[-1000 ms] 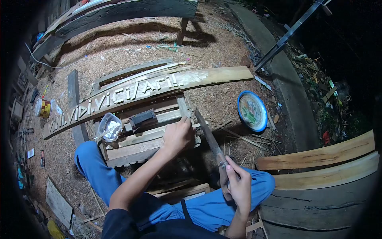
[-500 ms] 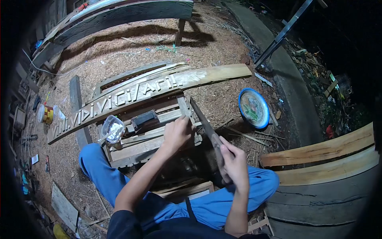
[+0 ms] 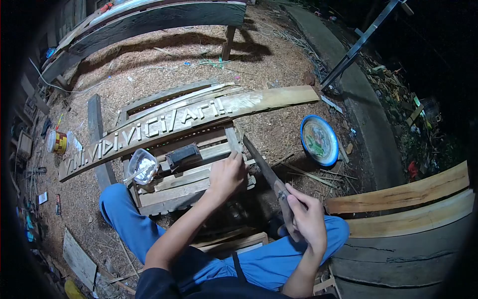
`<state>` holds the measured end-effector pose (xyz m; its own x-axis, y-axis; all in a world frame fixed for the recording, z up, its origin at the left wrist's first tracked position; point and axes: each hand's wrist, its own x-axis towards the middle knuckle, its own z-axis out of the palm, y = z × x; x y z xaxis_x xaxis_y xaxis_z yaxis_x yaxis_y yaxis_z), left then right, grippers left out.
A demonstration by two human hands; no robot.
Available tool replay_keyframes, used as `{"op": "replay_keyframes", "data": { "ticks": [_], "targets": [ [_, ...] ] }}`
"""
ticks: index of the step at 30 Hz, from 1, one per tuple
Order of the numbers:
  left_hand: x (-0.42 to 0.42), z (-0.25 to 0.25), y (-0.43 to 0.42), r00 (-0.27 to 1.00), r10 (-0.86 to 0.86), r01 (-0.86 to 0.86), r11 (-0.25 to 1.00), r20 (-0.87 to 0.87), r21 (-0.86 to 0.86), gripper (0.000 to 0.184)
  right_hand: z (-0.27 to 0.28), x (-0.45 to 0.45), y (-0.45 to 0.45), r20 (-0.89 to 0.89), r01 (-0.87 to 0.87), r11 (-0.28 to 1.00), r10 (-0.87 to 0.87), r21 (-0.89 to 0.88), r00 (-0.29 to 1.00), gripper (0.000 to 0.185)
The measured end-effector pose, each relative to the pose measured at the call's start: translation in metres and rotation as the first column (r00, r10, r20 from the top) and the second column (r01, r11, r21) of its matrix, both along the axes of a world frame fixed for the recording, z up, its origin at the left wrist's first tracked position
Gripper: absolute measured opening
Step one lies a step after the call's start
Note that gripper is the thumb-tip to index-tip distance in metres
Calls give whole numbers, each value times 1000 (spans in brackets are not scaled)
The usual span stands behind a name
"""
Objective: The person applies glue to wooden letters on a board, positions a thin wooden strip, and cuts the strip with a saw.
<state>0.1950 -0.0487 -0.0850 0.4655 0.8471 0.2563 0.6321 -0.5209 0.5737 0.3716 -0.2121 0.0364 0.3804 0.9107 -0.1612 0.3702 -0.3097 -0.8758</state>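
Gripping right hand [image 3: 306,215]: was curled round the near end of a long tool [image 3: 260,160].
Long tool: looked dark, flat and narrow; slanted forward past the left hand [image 3: 227,174], on its right.
Left hand: was closed, fingertips bunched above rough, slatted wood [image 3: 174,193]; could not tell what, if anything, was pinched.
Lettered board [image 3: 286,95]: lay beyond both hands, pale wood with raised, stick-like letters.
Clear tub [image 3: 132,163]: sat left of the left hand, holding white material.
Tool shift: drew back toward the body with the right hand since the previous frame.
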Motion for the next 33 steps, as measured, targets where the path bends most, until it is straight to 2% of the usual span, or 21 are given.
{"op": "replay_keyframes", "data": {
  "ticks": [4, 9, 12, 13, 14, 15, 17, 21, 25, 26, 28, 31, 33],
  "targets": [
    [0, 4, -1, 1000, -20, 20, 1000, -8, -12, 30, -34, -20, 39, 32, 55, 994, -58, 92, 998, 34],
    [1, 6, -1, 999, 10, -11, 999, -40, -34, 31, 20, -8, 16, 111, -22, 999, 27, -50, 993, 33],
    [2, 4, -3, 999, 10, -12, 999, -45, -50, 31, 7, 0, 7, 50, 6, 1000, -7, 14, 999, 33],
    [2, 5, -2, 999, 3, -6, 999, -50, -52, 30, -14, -2, 16, 44, 30, 998, -32, 52, 999, 33],
    [3, 7, -2, 999, -4, 1, 999, -54, -53, 30, -88, 15, 39, 343, -208, 826, 19, 524, 939, 33],
    [5, 11, -3, 996, -1, -3, 999, -95, -43, 29, -51, -9, 41, 82, 47, 990, -58, 130, 995, 35],
    [6, 13, 0, 991, 6, -10, 1000, -131, -27, 28, -42, -3, 39, 57, 11, 995, -17, 97, 998, 34],
    [5, 5, 0, 997, 41, -44, 998, -64, -51, 25, 17, 4, 2, 17, -4, 999, 4, -36, 1000, 33],
    [6, 7, -4, 998, 44, -45, 999, -52, -17, 25, -42, -3, 34, 31, 40, 993, -44, 108, 999, 34],
    [7, 7, -3, 998, 35, -36, 999, -54, -14, 25, -44, -5, 41, -23, 77, 993, -75, 86, 997, 33],
    [8, 8, 5, 998, 61, -63, 993, -26, -95, 21, -24, -1, 31, -13, 41, 997, -40, 73, 999, 33],
    [6, 11, 1, 997, 42, -46, 996, -57, -77, 25, 15, 11, 7, 6, -19, 999, 19, -40, 1000, 33],
    [8, 10, 0, 997, 53, -57, 996, -50, -71, 27, 9, 10, 6, 23, 11, 1000, -11, -7, 1000, 33]
  ]
}}
